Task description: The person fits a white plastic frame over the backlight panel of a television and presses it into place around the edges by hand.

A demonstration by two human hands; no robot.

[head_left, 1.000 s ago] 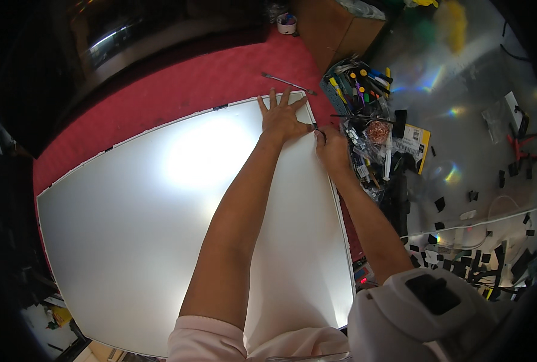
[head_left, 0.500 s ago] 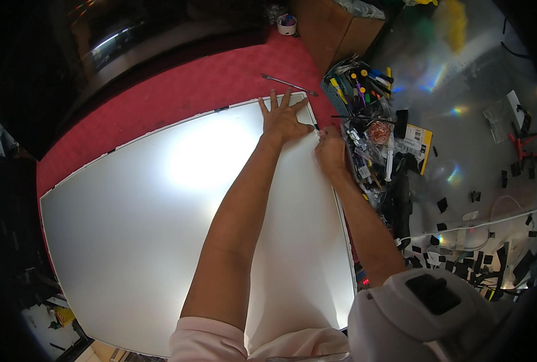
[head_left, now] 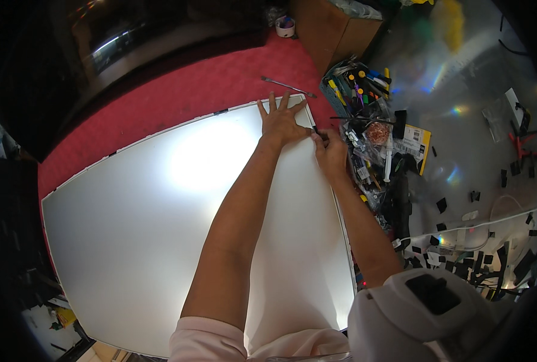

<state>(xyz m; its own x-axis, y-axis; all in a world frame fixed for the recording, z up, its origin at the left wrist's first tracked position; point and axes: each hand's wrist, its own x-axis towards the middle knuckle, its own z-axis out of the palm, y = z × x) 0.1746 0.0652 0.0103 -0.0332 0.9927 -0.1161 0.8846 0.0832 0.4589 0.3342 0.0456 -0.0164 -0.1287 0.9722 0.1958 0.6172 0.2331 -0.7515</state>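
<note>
A large white panel (head_left: 129,253), glowing brightly in patches, lies flat under both my arms. My left hand (head_left: 279,123) rests on its far right corner, palm down with the fingers spread. Just beside it, my right hand (head_left: 331,149) is at the panel's right edge with thumb and fingers drawn together in a pinch. A small black strip (head_left: 315,129) shows on the edge by those fingertips. Whatever sits between the fingers is too small to make out. Beyond the far edge lies a thin metal tool (head_left: 287,86).
Red padded cloth (head_left: 178,90) surrounds the panel's far side, with a dark screen (head_left: 129,54) behind. On the right stand a basket of hand tools (head_left: 356,84), a cardboard box (head_left: 328,30) and a copper-coloured wire bundle (head_left: 378,132). Black scraps (head_left: 479,263) litter the grey surface.
My right hand has shifted slightly at the panel's edge and its fingers are bent differently, showing more of the black strip. My left hand stays pressed on the corner.
</note>
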